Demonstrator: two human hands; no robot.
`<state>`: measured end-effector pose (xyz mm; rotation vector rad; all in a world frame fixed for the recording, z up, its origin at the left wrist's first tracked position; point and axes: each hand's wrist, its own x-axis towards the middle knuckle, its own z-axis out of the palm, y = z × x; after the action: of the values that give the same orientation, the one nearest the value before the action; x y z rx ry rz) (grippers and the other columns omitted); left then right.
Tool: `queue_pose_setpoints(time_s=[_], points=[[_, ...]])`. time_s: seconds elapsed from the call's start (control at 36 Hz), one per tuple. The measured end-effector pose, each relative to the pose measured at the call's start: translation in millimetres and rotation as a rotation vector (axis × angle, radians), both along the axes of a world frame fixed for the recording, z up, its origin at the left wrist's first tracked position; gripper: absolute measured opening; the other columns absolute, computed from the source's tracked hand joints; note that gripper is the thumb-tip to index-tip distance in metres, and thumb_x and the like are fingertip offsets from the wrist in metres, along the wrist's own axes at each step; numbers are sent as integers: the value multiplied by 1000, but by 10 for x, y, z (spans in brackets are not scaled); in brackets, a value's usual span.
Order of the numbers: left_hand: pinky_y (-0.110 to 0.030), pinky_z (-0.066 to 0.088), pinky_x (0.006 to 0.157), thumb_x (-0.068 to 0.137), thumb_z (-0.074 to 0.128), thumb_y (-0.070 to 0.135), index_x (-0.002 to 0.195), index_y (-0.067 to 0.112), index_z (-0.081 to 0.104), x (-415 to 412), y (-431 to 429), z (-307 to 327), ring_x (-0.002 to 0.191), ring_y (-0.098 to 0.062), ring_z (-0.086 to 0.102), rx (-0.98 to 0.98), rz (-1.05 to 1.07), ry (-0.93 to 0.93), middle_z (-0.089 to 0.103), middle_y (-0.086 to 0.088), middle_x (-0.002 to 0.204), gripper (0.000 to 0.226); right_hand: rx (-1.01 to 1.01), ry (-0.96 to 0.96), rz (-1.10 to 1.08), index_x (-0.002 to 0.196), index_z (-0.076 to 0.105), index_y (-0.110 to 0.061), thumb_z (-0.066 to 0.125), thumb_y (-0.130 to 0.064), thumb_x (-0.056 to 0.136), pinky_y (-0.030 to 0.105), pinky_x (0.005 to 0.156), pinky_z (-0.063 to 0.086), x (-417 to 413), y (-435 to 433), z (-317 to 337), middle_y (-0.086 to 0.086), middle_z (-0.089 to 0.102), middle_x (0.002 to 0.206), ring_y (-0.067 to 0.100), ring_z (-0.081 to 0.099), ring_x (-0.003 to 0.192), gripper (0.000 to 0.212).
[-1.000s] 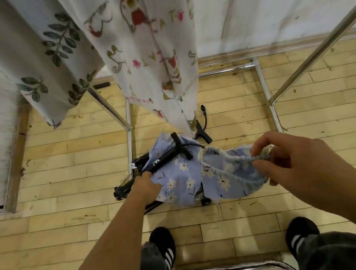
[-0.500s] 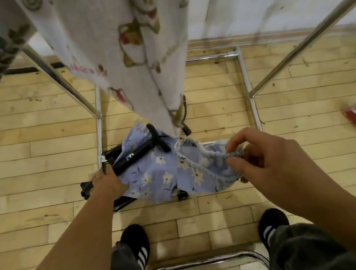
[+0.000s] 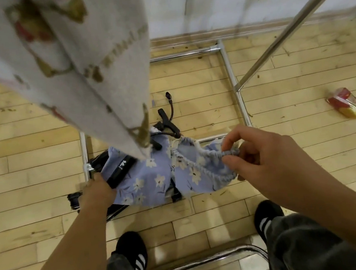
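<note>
The pale blue flower-printed cloth garment point(image 3: 155, 180) is bunched low inside the near left corner of the chrome tube drying rack point(image 3: 233, 81); it drapes partly over a black floor pump point(image 3: 121, 169) that lies across that corner of the rack's base, with the pump's barrel showing above the cloth. The left hand point(image 3: 97, 190) sits just beside the rack's left floor rail, at the garment's left edge; its fingers are curled in under the cloth and grip it, with the fingertips hidden. The right hand point(image 3: 268, 161) is above the rack's near cross rail, towards its right end; thumb and forefinger pinch the garment's gathered elastic waistband point(image 3: 228, 152), the other fingers are loosely curled behind, and the band runs in a raised loop from that pinch back towards the pump.

A white towel with red and olive pictures point(image 3: 91, 56) hangs over the left half of the rack, blurred; its lowest corner ends right above the pump. A red and gold drink can point(image 3: 347, 105) lies on its side on the pale wooden plank floor point(image 3: 22, 150), well outside the rack's right rail. Two black shoes with white stripes point(image 3: 132, 252) stand on the near side of the rack; a curved chrome tube point(image 3: 206, 260) runs between them.
</note>
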<state>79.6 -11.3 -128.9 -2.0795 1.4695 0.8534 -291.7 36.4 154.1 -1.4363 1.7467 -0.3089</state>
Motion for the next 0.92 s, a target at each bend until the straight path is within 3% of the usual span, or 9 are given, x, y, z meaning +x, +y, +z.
queue_pose_setpoints(time_s=[0.14,0.22,0.31,0.39,0.47,0.56,0.67,0.78,0.92], points=[[-49,53,95,81,80,44,147,11,30,-76,11,4,120,-41,58,86,10,34,58,-18,133,89,4,-6,-10,91,59,-40,70,-33,95,36,58,59,-11,5,2,-19,72,76,16,70,67,13],[-50,53,97,81,77,47,136,15,42,-119,58,-66,120,-40,54,125,-15,33,55,-18,129,73,6,-11,-18,90,59,-42,70,-34,94,35,59,59,-11,6,6,-21,72,77,15,70,68,14],[-50,57,89,80,77,41,130,12,50,-135,92,-147,105,-36,60,134,-7,58,59,-17,115,63,1,-3,-16,89,58,-43,70,-34,94,36,59,59,-26,8,-3,-21,72,78,15,71,69,15],[-44,57,81,87,73,34,125,9,48,-197,85,3,93,-33,62,103,-16,75,59,-12,99,52,-9,-6,-17,89,58,-44,70,-34,93,37,59,60,-41,1,-9,-21,72,79,16,71,69,16],[-38,53,78,80,78,41,118,17,46,-296,68,177,95,-31,63,153,29,185,63,-10,102,55,-8,-10,-18,89,58,-43,70,-33,94,35,60,60,-52,-13,-11,-22,71,78,15,70,69,16],[-34,52,73,80,74,49,107,16,59,-380,39,299,87,-26,63,187,73,297,66,-8,94,46,-20,-4,-12,91,58,-42,68,-33,96,29,59,59,-66,-14,-2,-23,70,77,9,68,68,15],[-29,41,57,95,69,30,92,13,58,-502,-16,599,65,-20,52,102,100,391,55,-6,72,21,-42,36,6,89,53,-44,66,-32,98,24,55,59,-78,16,43,-14,66,70,5,67,66,20],[-28,46,57,92,69,31,100,16,56,-581,-98,1021,70,-19,60,-35,69,372,64,-9,82,22,-64,86,16,91,51,-44,64,-33,99,21,51,57,-84,43,116,-15,63,73,10,65,59,19],[-28,46,57,88,70,31,111,16,57,-688,-189,1645,72,-22,64,-104,33,396,66,-9,87,30,-71,98,-21,99,58,-34,65,-32,99,25,56,59,-132,120,293,-10,66,75,13,67,65,7]])
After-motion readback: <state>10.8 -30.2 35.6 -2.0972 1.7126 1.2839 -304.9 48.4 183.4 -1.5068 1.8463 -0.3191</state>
